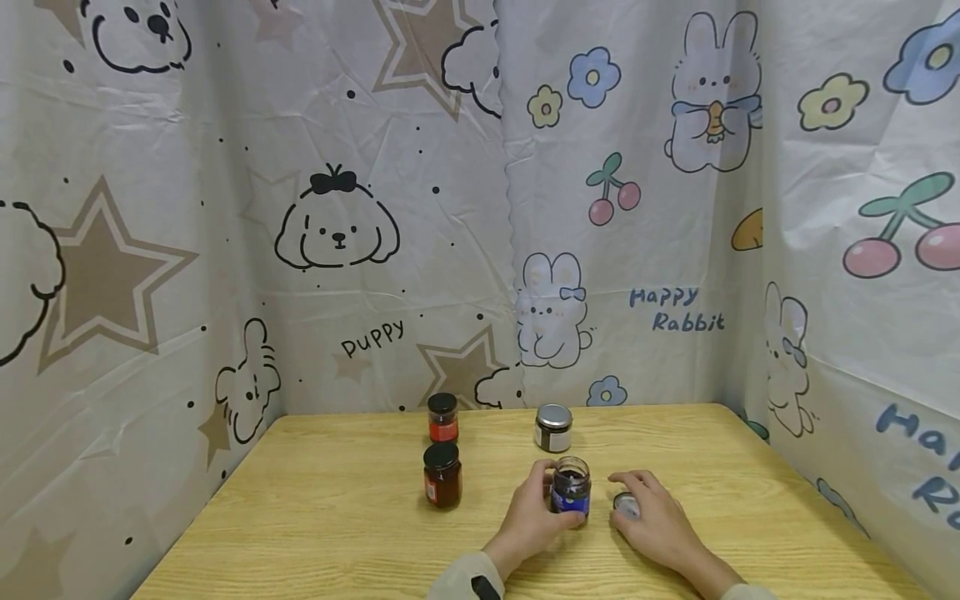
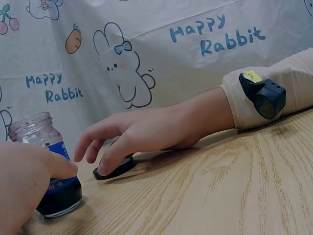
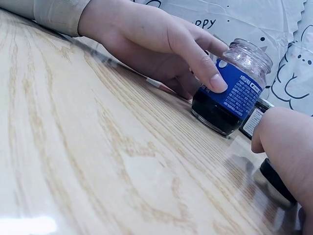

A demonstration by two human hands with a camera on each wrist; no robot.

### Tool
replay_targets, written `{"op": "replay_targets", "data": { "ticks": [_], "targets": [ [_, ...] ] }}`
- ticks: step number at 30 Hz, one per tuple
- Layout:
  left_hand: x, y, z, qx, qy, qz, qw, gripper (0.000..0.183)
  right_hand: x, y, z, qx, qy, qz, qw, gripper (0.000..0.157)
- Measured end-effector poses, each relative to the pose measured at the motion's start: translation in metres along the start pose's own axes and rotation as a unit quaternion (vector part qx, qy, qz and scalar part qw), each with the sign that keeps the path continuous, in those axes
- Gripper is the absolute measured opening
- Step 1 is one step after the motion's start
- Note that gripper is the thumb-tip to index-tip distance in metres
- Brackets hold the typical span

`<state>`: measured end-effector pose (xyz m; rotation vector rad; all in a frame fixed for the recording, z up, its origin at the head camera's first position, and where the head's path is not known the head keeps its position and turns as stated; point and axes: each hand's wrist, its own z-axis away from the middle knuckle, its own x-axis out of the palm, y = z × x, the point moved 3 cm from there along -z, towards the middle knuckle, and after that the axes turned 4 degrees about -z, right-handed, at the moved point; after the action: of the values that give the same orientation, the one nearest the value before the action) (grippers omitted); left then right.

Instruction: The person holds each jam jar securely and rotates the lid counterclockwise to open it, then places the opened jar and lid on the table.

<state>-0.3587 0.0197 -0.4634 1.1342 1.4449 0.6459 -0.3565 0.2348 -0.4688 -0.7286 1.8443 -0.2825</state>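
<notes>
Head view: we find the open jar [image 1: 572, 498] upright on the table [image 1: 337, 533], gripped btwn. thumb and fingers of the L hand [image 1: 527, 512], prob. to steady it; the lid [image 1: 627, 506] lies flat just beside, under the R hand [image 1: 660, 517], prob. for easy reach; we note the red-label jar [image 1: 443, 427], dark-red jar [image 1: 442, 477] and silver-lid jar [image 1: 554, 433], all capped, upright, farther off, prob. to leave wk. room.

L wrist view: we see the R hand's fingers loosely arched over the lid, not closed round it; thumb tip at its edge, contact unclear.

R wrist view: we see the L thumb pressed on the blue label [image 3: 239, 90], below the neck; we judge this grip keeps the mouth unobstructed.
</notes>
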Motion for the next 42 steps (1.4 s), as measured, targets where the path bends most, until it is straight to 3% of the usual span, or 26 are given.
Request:
{"op": "replay_targets", "data": {
  "ticks": [19,42],
  "targets": [
    [-0.003,0.003,-0.002,0.019,0.002,0.012,0.9998,0.078,-0.003,-0.002,-0.002,-0.008,0.018,-0.021,1.000,0.047],
    [-0.010,0.010,-0.002,0.017,0.002,0.018,0.9997,0.079,-0.008,-0.004,-0.003,-0.023,0.051,-0.033,0.998,0.048]
  ]
}}
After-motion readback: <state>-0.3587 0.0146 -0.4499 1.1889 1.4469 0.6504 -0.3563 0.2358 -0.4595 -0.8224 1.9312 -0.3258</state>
